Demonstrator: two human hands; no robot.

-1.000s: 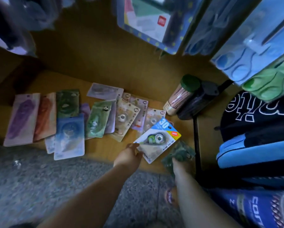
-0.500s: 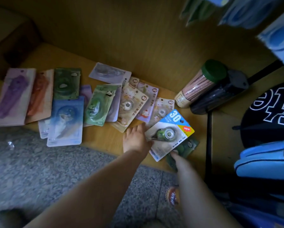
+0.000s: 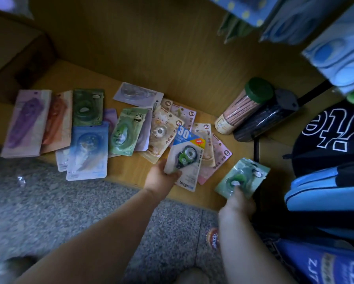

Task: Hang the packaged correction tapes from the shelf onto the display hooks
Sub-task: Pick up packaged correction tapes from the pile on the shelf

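Several packaged correction tapes lie spread on a low wooden shelf [image 3: 131, 175]. My left hand [image 3: 161, 177] grips the lower edge of a white and blue pack marked 30 [image 3: 186, 156], with a green tape inside, lifted above the beige packs [image 3: 161, 134]. My right hand [image 3: 239, 201] holds a pale green pack [image 3: 243, 177] at its lower end, near the shelf's right front. Purple [image 3: 24, 124], orange [image 3: 57, 121], dark green [image 3: 88, 107], blue [image 3: 88, 150] and panda-green [image 3: 127, 132] packs lie to the left. No display hooks are in view.
A clear tube of pencils with a green lid [image 3: 245, 107] and a dark tube [image 3: 264, 119] lie at the shelf's back right. Blue and black bags [image 3: 327, 160] crowd the right side. Hanging blue packages [image 3: 340, 48] overhang the top right. Grey speckled floor [image 3: 49, 201] lies below.
My left hand has closed on the white and blue pack and lifted it leftward off the shelf. My right hand has raised the pale green pack, which lay under it before.
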